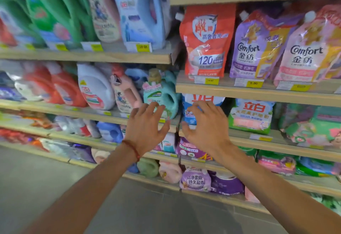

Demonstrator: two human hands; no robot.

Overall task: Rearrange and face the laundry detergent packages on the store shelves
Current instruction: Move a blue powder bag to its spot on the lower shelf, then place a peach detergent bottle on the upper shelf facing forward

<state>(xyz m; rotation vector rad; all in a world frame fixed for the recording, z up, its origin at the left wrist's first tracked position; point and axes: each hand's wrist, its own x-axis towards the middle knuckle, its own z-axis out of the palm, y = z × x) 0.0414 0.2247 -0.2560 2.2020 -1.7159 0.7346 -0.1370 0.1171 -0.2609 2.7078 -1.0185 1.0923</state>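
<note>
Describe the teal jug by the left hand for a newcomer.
On the left bay's shelf at hand height, look to the right end. Just above the left hand stands the teal jug: brownish cap, unlike the pink jug to its left.

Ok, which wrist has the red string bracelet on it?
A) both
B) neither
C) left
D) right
C: the red bracelet sits on the wrist of the left hand, while the wrist of the right hand is bare.
</note>
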